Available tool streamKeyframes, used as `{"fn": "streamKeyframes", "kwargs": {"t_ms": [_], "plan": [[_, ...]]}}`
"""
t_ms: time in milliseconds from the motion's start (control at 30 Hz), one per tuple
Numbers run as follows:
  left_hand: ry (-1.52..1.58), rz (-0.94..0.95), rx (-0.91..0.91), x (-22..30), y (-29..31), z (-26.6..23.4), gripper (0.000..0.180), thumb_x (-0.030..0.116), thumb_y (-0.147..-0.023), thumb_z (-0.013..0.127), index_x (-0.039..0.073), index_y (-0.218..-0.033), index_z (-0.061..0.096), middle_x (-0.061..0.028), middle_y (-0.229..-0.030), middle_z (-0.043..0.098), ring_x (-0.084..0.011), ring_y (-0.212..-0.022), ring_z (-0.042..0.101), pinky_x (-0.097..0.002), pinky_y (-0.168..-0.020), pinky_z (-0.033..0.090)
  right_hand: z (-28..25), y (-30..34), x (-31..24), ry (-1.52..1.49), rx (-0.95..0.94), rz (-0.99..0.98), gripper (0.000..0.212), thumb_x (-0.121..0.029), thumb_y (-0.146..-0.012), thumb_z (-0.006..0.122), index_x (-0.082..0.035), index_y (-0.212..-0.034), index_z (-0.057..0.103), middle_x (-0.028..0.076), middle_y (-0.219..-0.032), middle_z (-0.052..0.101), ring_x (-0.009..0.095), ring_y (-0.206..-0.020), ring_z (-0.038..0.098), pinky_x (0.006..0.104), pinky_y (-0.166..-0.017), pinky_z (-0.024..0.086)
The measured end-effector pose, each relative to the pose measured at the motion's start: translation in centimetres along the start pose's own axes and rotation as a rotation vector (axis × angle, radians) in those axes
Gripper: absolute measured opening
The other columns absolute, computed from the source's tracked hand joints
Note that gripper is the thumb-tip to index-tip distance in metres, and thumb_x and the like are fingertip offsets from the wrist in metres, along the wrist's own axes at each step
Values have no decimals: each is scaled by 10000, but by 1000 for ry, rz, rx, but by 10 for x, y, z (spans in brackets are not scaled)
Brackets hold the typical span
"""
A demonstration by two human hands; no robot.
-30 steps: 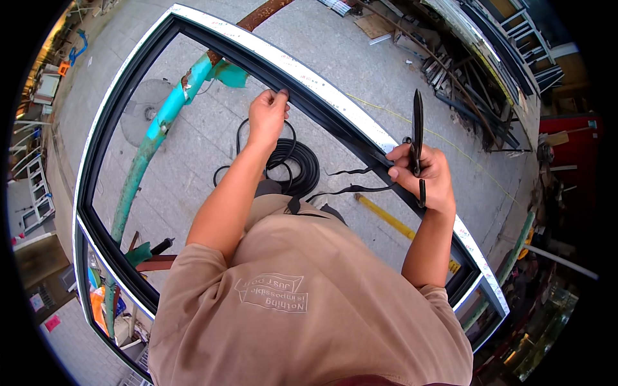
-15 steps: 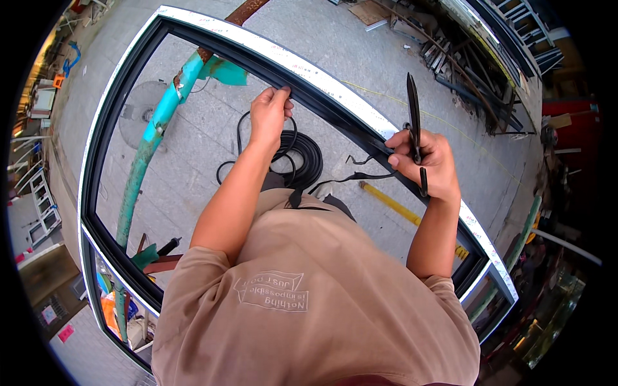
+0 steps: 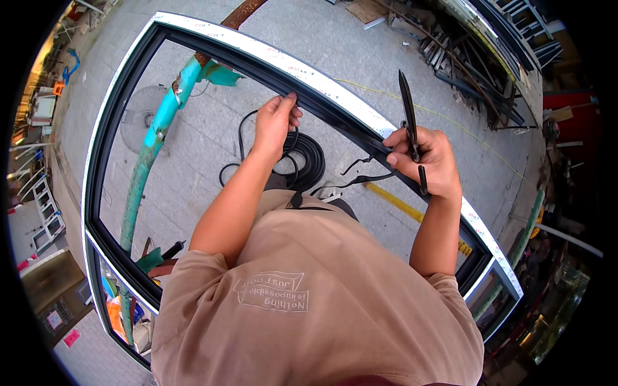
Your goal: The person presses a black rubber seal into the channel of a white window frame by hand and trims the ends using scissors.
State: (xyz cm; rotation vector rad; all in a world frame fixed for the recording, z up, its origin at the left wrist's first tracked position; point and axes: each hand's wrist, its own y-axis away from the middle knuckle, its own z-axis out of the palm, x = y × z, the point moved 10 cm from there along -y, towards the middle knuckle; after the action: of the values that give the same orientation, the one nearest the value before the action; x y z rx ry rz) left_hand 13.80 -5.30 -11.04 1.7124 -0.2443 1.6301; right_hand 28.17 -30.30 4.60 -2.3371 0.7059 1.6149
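A large window frame (image 3: pixel 257 46), white film on its outer face and black along the inside, spans the view in front of me. My left hand (image 3: pixel 275 125) pinches at the inner edge of its far bar, on what looks like a black rubber seal strip (image 3: pixel 331 122) lying along that bar. Farther right, my right hand (image 3: pixel 431 161) holds black scissors (image 3: pixel 407 103) with the blades pointing up and away. Its thumb and forefinger also press at the strip by the bar. Loose black strip ends (image 3: pixel 364 179) hang just left of these fingers.
Below the frame, a coil of black strip (image 3: pixel 311 161) lies on the grey floor by my feet. A green, rusty pipe (image 3: pixel 138 180) runs under the frame's left side, a yellow bar (image 3: pixel 396 202) under the right. Metal profiles (image 3: pixel 467 90) are piled at the far right.
My left hand has shifted slightly right along the bar. The scissors tilt a little more to the left, and the loose strip end has swung. The frame sits slightly lower and farther right in view.
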Motion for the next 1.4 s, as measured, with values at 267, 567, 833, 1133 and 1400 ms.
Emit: {"fn": "streamKeyframes", "kwargs": {"t_ms": [267,567,833,1133,1400], "plan": [[-31,0,-50,-6,3,9,312,314,-1024,659,54,-852,678,-34,-771,677,-94,-658,579,-270,-598,431,1,0,1,-13,-8,-2,255,-52,-782,846,11,-1016,766,13,-710,685,63,-631,550,265,-569,390],[-12,-20,-82,-17,8,21,320,327,-1021,667,51,-862,690,-35,-774,682,-93,-641,576,-261,-599,432,1,1,0,6,-13,10,257,-53,-778,838,-3,-1021,769,16,-711,678,69,-625,537,274,-566,382],[46,-116,-161,-21,24,26,334,358,-1021,676,51,-894,710,-31,-798,689,-81,-663,580,-263,-613,442,2,1,-3,28,5,-3,258,-54,-770,847,6,-1011,775,10,-695,651,68,-613,525,277,-556,380],[34,-95,-136,-23,26,40,258,277,-1000,672,57,-866,683,-25,-790,683,-87,-679,562,-257,-636,432,2,1,-1,18,5,12,251,-34,-768,846,4,-1006,777,16,-685,643,62,-603,532,265,-547,382],[-55,-69,-144,-13,30,36,274,285,-1020,666,82,-835,672,-13,-780,683,-80,-664,557,-247,-640,426,3,0,-3,5,0,11,233,-23,-779,830,1,-1004,775,8,-666,628,58,-590,535,265,-542,387]]}}
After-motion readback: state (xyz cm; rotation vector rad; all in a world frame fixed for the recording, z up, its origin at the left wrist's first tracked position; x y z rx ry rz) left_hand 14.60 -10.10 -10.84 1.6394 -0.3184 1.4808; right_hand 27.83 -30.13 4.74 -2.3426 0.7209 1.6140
